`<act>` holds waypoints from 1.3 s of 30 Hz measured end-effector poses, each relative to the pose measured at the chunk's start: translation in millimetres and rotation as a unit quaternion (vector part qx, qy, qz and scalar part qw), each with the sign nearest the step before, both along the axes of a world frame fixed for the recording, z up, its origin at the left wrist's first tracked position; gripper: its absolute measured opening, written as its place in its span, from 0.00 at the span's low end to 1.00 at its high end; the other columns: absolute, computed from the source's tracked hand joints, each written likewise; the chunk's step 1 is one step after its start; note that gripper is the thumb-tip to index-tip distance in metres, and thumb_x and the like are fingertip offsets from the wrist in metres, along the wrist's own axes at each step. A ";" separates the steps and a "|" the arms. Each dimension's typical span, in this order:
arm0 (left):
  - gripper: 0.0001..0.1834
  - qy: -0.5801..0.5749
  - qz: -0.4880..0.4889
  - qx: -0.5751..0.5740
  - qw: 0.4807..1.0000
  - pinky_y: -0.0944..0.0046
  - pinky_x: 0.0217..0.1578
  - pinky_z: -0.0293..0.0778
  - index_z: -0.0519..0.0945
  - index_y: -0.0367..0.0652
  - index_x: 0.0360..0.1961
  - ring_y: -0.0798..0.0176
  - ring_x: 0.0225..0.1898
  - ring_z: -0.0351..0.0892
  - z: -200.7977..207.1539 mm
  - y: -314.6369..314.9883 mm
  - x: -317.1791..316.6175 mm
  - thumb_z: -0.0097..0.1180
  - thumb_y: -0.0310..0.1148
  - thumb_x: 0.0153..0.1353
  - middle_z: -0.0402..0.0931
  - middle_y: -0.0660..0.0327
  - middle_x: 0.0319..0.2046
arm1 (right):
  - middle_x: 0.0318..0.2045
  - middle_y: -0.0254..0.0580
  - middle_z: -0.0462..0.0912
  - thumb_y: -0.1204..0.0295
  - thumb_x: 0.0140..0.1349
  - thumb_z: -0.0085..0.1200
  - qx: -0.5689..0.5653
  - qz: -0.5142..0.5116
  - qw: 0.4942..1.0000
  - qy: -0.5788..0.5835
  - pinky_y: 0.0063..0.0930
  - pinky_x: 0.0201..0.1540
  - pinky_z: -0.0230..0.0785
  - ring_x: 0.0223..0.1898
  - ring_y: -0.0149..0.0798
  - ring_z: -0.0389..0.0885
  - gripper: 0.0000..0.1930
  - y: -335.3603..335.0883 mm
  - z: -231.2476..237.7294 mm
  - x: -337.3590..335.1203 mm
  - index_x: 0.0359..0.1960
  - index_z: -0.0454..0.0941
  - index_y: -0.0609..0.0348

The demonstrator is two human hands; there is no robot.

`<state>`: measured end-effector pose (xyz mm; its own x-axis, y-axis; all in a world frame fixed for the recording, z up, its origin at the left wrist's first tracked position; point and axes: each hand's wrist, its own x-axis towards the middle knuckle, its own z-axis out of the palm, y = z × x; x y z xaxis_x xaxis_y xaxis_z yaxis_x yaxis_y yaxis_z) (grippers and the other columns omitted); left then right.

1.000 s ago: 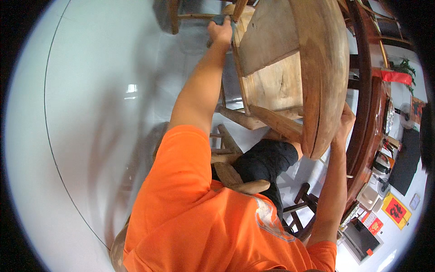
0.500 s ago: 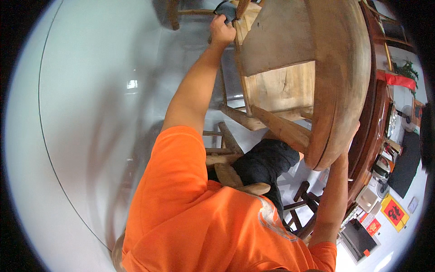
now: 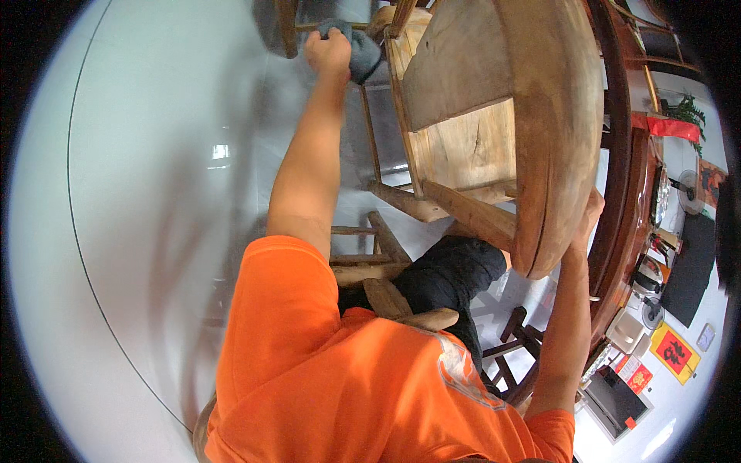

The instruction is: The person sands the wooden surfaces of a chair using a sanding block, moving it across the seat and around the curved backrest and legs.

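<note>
My left hand (image 3: 329,52), stretched far out at the upper left, is closed on a dark grey cloth (image 3: 363,59) that bunches beside it. The cloth hangs close to the frame of a tipped wooden chair (image 3: 557,139), whose thick, rounded slab faces me. On the right, my right hand (image 3: 590,219) grips that slab's edge, its fingers partly hidden behind the wood. Below the slab, a pale wooden panel (image 3: 467,150) and rough bars of the same chair show.
Under me is another wooden seat with a curved arm (image 3: 432,319). A long red-brown table (image 3: 627,208) runs along the right. Dark stool legs (image 3: 525,336) stand below it. At the top left is another wooden furniture leg (image 3: 286,29). Glossy pale floor tiles (image 3: 154,193) spread leftward.
My left hand has moved left and slightly down with the cloth, away from the chair frame. The chair has shifted slightly left in view, with my right hand still at its edge.
</note>
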<state>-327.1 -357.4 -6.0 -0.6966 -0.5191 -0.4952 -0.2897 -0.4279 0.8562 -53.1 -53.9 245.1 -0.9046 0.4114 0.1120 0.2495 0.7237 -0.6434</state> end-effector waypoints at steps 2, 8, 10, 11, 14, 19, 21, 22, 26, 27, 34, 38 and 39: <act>0.22 0.032 -0.103 -0.258 0.960 0.56 0.48 0.78 0.84 0.27 0.51 0.55 0.46 0.84 -14.1 -24.8 -5.1 0.66 0.34 0.60 0.86 0.45 0.45 | 0.21 0.33 0.81 0.64 0.73 0.62 0.005 0.009 1.000 0.002 0.21 0.26 0.66 0.23 0.24 0.75 0.16 1.4 -1.8 -0.8 0.33 0.85 0.67; 0.31 0.149 -0.392 -0.237 0.876 0.51 0.50 0.77 0.83 0.26 0.46 0.47 0.47 0.83 15.7 22.3 20.3 0.73 0.46 0.52 0.82 0.43 0.47 | 0.23 0.33 0.82 0.63 0.73 0.62 -0.003 -0.007 1.000 -0.016 0.21 0.26 0.68 0.24 0.24 0.76 0.16 14.5 -12.3 2.9 0.34 0.85 0.67; 0.40 0.084 -0.481 -0.264 0.832 0.49 0.59 0.77 0.81 0.26 0.52 0.43 0.58 0.81 3.2 36.4 12.7 0.76 0.51 0.49 0.78 0.37 0.59 | 0.23 0.34 0.82 0.62 0.73 0.62 -0.016 -0.003 1.000 -0.014 0.22 0.27 0.69 0.24 0.24 0.76 0.16 14.8 -15.0 0.7 0.34 0.85 0.66; 0.46 0.050 -0.404 -0.332 0.851 0.49 0.59 0.77 0.77 0.25 0.56 0.41 0.58 0.80 -1.6 47.0 12.3 0.78 0.53 0.46 0.76 0.36 0.60 | 0.23 0.34 0.82 0.62 0.73 0.62 0.007 0.008 1.000 -0.001 0.22 0.27 0.69 0.24 0.24 0.77 0.16 9.9 -12.5 1.3 0.34 0.85 0.66; 0.57 0.014 -0.333 -0.402 0.853 0.47 0.60 0.77 0.68 0.24 0.65 0.37 0.59 0.78 -12.7 59.4 8.5 0.77 0.58 0.46 0.72 0.34 0.60 | 0.23 0.34 0.82 0.63 0.73 0.62 -0.001 -0.008 1.000 -0.014 0.22 0.28 0.71 0.25 0.24 0.77 0.16 7.1 -9.7 -1.5 0.35 0.85 0.67; 0.44 0.043 -0.300 -0.451 0.840 0.46 0.59 0.77 0.77 0.23 0.55 0.35 0.57 0.80 -15.2 77.0 0.9 0.69 0.58 0.56 0.77 0.33 0.55 | 0.24 0.34 0.82 0.63 0.73 0.62 -0.019 -0.026 0.999 -0.034 0.23 0.27 0.71 0.25 0.25 0.77 0.16 15.4 -17.4 0.9 0.36 0.86 0.67; 0.40 0.053 -0.327 -0.420 0.845 0.46 0.58 0.77 0.80 0.24 0.51 0.34 0.55 0.80 -20.9 90.3 5.7 0.69 0.56 0.57 0.79 0.32 0.52 | 0.24 0.34 0.82 0.63 0.73 0.62 0.019 0.019 1.000 0.004 0.22 0.27 0.71 0.25 0.24 0.77 0.16 30.7 -22.3 7.4 0.37 0.86 0.67; 0.33 0.129 -0.295 -0.455 0.830 0.44 0.56 0.77 0.82 0.25 0.46 0.32 0.52 0.81 -30.9 74.5 -2.4 0.68 0.51 0.56 0.80 0.33 0.48 | 0.24 0.34 0.82 0.63 0.73 0.62 0.012 0.029 0.999 0.008 0.22 0.27 0.71 0.25 0.24 0.77 0.16 24.5 -20.8 3.4 0.37 0.86 0.67; 0.25 0.198 -0.277 -0.513 0.788 0.42 0.50 0.79 0.85 0.27 0.37 0.30 0.47 0.83 -45.8 45.4 -15.9 0.70 0.45 0.54 0.84 0.35 0.41 | 0.23 0.33 0.82 0.64 0.73 0.61 -0.039 -0.018 0.999 -0.021 0.21 0.28 0.70 0.24 0.24 0.76 0.15 9.3 -16.3 -4.6 0.35 0.86 0.67; 0.25 0.211 -0.344 -0.452 0.796 0.42 0.49 0.79 0.86 0.27 0.39 0.31 0.46 0.84 -43.1 53.0 -10.9 0.70 0.44 0.55 0.84 0.34 0.40 | 0.23 0.34 0.82 0.65 0.73 0.62 -0.008 -0.020 0.999 -0.029 0.21 0.27 0.69 0.24 0.24 0.76 0.15 16.8 -15.4 3.2 0.35 0.86 0.66; 0.25 -0.042 -0.183 -0.343 0.920 0.43 0.50 0.79 0.85 0.28 0.46 0.36 0.46 0.87 -68.3 -46.5 -28.4 0.70 0.44 0.62 0.86 0.39 0.45 | 0.21 0.34 0.82 0.62 0.73 0.61 -0.034 0.053 0.997 0.040 0.22 0.25 0.67 0.22 0.23 0.75 0.17 3.3 -22.6 -18.1 0.32 0.85 0.66; 0.34 -0.011 -0.278 0.029 0.960 0.50 0.56 0.77 0.83 0.25 0.51 0.42 0.58 0.83 -34.9 21.8 8.1 0.71 0.51 0.62 0.84 0.37 0.51 | 0.22 0.34 0.83 0.61 0.73 0.61 0.051 0.003 0.999 0.003 0.23 0.26 0.68 0.22 0.24 0.76 0.17 30.0 -14.4 10.0 0.32 0.85 0.65; 0.34 -0.011 -0.278 0.029 0.960 0.50 0.56 0.77 0.83 0.25 0.51 0.42 0.58 0.83 -37.8 29.1 2.7 0.71 0.51 0.62 0.84 0.37 0.51 | 0.22 0.34 0.83 0.61 0.73 0.61 0.038 0.004 0.999 0.004 0.23 0.26 0.68 0.23 0.24 0.76 0.17 30.5 -13.6 9.5 0.33 0.85 0.65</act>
